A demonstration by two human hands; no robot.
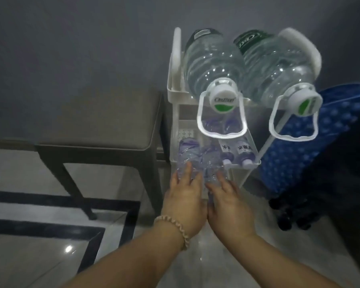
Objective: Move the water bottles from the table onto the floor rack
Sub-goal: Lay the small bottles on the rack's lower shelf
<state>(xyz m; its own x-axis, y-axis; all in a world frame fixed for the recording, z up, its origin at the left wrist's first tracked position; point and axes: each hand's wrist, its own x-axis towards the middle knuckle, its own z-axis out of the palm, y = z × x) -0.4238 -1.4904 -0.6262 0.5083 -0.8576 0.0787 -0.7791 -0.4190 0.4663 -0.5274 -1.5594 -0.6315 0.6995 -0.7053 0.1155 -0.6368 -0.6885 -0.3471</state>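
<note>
Head view: the left hand (183, 196) and the right hand (230, 204) each hold a small clear crinkled plastic water bottle with a purple label. The left bottle (186, 154) and the right bottle (210, 163) lie side by side at the front lip of the white plastic floor rack (174, 121), on its lower shelf. Fingers (187, 170) curl round the bottles' near ends. If full, such bottles are likely modest in weight, thin-walled and slick, so a firm but unsqueezing hold on the ribbed body seems safest.
</note>
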